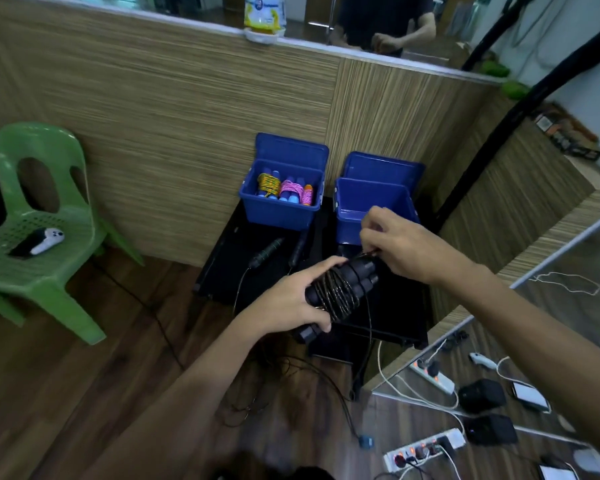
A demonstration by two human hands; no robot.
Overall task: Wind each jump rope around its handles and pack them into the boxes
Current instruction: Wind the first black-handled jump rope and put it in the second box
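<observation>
**Black rope being wound on its handles**

The left hand [293,299] grips a pair of black handles [343,289] held side by side, fingers curled round them. The handles are long and slanted: one end points down toward the person, the other end points up and to the right, toward the boxes. Black rope [340,294] is wrapped many times across the middle of the handles. A loose bit hangs down to the wood floor [84,393].

The right hand [395,244] pinches the rope just above the top end of the handles.

Behind the hands, two blue boxes sit on a black stand [222,268]. The left box [281,199] holds wound ropes in yellow, pink and orange. The right box [374,202] is just behind the right hand. Another black rope [267,252] lies unwound on the stand, its handles pointing up and right.

A green chair [42,216] stands far to the left.
</observation>
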